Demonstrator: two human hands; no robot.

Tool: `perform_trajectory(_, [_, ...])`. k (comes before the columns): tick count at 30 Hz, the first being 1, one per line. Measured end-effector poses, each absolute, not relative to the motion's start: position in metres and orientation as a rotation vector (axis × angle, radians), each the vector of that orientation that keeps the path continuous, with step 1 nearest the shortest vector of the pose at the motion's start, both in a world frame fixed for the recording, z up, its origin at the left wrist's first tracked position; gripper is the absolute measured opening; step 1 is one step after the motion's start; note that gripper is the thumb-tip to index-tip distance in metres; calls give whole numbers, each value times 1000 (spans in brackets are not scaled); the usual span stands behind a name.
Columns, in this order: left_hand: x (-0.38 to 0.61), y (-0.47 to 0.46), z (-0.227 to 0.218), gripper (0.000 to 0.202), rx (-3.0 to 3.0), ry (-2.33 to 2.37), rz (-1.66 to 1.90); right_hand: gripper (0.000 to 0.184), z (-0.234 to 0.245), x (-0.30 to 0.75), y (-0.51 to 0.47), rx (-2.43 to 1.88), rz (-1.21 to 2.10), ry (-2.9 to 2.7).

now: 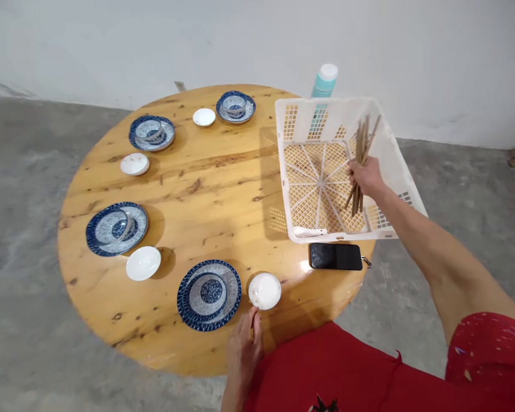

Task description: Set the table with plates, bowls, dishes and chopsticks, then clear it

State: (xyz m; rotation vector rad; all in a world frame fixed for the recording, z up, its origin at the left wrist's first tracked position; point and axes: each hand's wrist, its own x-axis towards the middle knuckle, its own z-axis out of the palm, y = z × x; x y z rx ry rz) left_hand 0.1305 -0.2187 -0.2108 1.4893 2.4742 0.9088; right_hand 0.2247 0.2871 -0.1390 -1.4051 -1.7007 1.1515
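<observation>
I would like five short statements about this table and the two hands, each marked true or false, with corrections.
1. The right hand holds a bundle of sticks. True.
2. The phone lies inside the basket. False: the phone lies on the table, outside the basket.
3. Four blue-patterned plates each bear a bowl. True.
4. The bottle is lying down. False: the bottle is upright, behind the basket.
5. The left hand is near a white bowl. True.
</observation>
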Motion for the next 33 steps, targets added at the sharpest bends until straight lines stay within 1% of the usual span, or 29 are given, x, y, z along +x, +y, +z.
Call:
perform_trajectory(3, [127, -211, -207, 17, 1505, 2443, 1010, 15, -71, 202, 247, -1107, 1438, -1468])
perform_trajectory(5, [123, -202, -199, 17, 1473, 2407, 1089, 21, -30, 188, 206, -829, 1591, -1450])
perform_trajectory(7, [118, -189, -188, 18, 1401, 2396, 1160, 23, -6, 172, 159, -610, 1631, -1480])
perform_trajectory(8, [116, -182, -181, 19, 1354, 2404, 1189, 24, -4, 163, 136, -538, 1638, -1496])
perform_trajectory(9, [113, -174, -174, 20, 1326, 2404, 1215, 26, -8, 154, 113, -504, 1615, -1508])
perform_trajectory(11, [106, -161, -162, 25, 1290, 2366, 1282, 31, -31, 136, 73, -531, 1537, -1556])
perform_trajectory(14, [96, -149, -155, 25, 1235, 2314, 1344, 34, -91, 115, 31, -644, 1429, -1670])
perform_trajectory(18, [92, -155, -165, 19, 1074, 2280, 1340, 33, -168, 103, 8, -679, 1308, -1875])
perform_trajectory(21, [96, -168, -179, 19, 969, 2253, 1353, 31, -204, 100, 5, -776, 1261, -1955])
perform_trajectory(25, [97, -178, -190, 19, 856, 2245, 1367, 29, -220, 101, 1, -914, 1319, -1880])
perform_trajectory(29, [83, -166, -180, 22, 870, 2228, 1379, 30, -214, 105, -4, -1037, 1515, -1732])
perform_trajectory(31, [75, -150, -169, 32, 958, 2227, 1397, 31, -208, 106, -6, -1102, 1608, -1671])
perform_trajectory(33, [70, -129, -157, 55, 1060, 2213, 1430, 33, -202, 106, -7, -1147, 1767, -1611])
